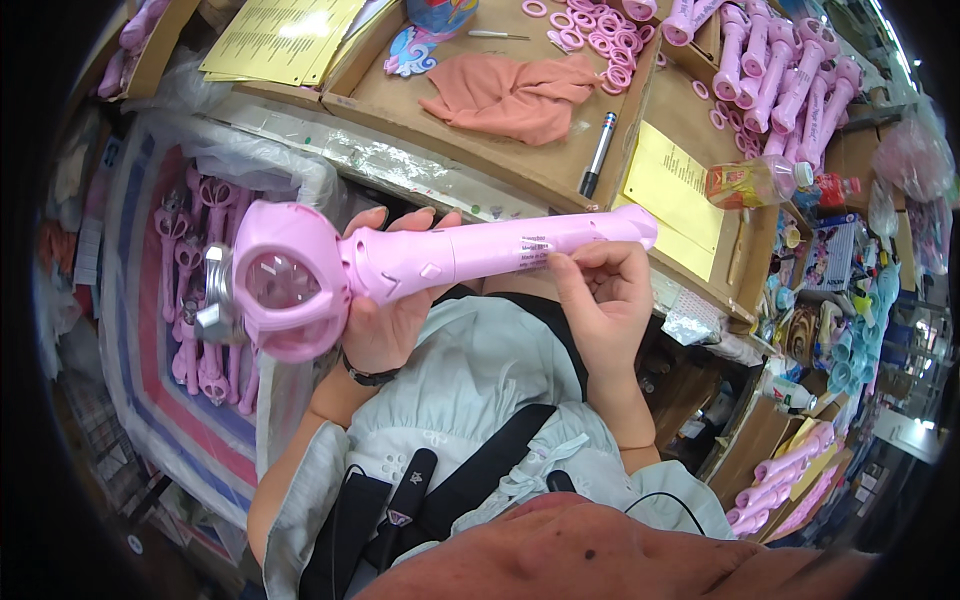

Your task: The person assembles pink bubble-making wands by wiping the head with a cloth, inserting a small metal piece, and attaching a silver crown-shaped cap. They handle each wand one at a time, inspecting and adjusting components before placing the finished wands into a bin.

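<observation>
A pink toy wand (490, 246) lies crosswise in front of my body, its round openwork head with a clear dome to the left. My left hand (385, 315) wraps around the wand's neck from below, fingertips showing above it. On the handle sits a small clear label (533, 250) with dark print. My right hand (610, 300) has its thumb and forefinger pinched at the label's right edge, against the handle; the other fingers are curled. A shiny silver part (215, 300) shows at the left of the wand's head.
A plastic-lined striped bag (130, 330) at left holds several pink wands. On the bench are an orange cloth (515, 95), a marker (600, 155), pink rings (610, 45), yellow sheets (675, 195), a drink bottle (750, 183) and piled pink handles (790, 80).
</observation>
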The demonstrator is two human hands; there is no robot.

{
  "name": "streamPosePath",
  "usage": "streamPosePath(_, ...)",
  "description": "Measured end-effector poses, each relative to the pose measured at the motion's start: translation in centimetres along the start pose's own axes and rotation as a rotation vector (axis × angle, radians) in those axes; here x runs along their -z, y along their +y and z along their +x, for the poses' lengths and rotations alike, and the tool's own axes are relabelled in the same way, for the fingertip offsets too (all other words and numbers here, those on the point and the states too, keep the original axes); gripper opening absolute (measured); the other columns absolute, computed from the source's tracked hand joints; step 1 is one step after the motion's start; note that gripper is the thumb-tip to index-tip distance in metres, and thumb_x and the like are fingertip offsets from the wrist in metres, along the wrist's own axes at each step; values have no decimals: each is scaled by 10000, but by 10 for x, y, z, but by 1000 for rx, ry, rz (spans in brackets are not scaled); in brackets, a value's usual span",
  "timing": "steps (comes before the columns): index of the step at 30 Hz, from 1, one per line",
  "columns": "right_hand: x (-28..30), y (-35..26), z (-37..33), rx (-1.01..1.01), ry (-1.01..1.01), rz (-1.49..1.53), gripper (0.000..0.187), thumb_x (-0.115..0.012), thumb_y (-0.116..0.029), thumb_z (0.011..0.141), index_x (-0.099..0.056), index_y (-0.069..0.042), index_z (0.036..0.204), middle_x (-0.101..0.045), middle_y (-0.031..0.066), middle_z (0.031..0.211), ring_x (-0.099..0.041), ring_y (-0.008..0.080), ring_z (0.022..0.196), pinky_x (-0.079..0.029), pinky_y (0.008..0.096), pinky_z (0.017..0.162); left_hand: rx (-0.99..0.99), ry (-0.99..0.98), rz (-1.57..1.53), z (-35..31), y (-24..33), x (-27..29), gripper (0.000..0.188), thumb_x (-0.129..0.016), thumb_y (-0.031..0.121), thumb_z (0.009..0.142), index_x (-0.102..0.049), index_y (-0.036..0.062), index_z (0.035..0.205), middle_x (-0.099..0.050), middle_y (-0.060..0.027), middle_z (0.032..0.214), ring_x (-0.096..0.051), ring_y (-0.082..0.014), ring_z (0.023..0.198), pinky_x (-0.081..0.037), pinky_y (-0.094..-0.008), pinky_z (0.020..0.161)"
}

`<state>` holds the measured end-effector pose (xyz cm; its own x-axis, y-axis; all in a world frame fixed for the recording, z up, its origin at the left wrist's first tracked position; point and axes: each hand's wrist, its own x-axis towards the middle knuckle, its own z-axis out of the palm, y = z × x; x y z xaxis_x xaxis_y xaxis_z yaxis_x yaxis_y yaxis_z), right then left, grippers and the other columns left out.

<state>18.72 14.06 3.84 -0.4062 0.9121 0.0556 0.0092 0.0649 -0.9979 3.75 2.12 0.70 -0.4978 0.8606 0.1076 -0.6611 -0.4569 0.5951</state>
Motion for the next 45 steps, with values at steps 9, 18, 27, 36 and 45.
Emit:
streamPosePath(9, 22, 17, 15, -45, 222, -318, 407, -785, -191, 738, -474, -9, 927, -487, -6, 700, -433, 51, 581, -358, 182, 499, -69, -63, 115, -1, 6, 6, 821, -663, 472, 803, -206, 153, 1405, -348, -151, 1410, -258, -436, 1333, -311, -589, 1036)
streamPosePath(18, 51, 0, 34, 84, -814, -573, 573, -763, -235, 664, -528, -36, 1148, -632, 144, 957, -630, 281, 870, -489, 337, 776, 74, -245, 166, 89, 45, -1, 645, -522, 494, 891, -361, 52, 1333, -548, -146, 1208, -547, -285, 1107, -440, -451, 951)
streamPosePath(27, -31, 38, 6, 94, -222, -252, 495, -725, -151, 745, -486, 25, 1140, -593, 132, 956, -584, 185, 822, -478, 305, 727, -372, -18, 983, 104, -31, -29, 542, -526, 309, 944, -359, -34, 1329, -551, -131, 1168, -539, -142, 1029, -447, -265, 854)
streamPosePath(36, -24, 44, -14, -131, -477, 238, 527, -728, -119, 755, -454, 28, 1181, -581, 91, 987, -591, 148, 843, -485, 292, 758, 140, -70, -156, 98, -51, -21, 638, -443, 574, 879, -443, 60, 1257, -626, -95, 969, -626, -195, 821, -506, -371, 794)
streamPosePath(45, -22, 50, -22, -165, -464, 179, 481, -719, -133, 768, -467, 13, 1152, -583, 98, 997, -606, 164, 845, -487, 297, 767, 351, 47, 183, 79, -44, -11, 809, -191, 716, 865, -503, 29, 1155, -555, -48, 645, -573, -156, 563, -500, -291, 725)
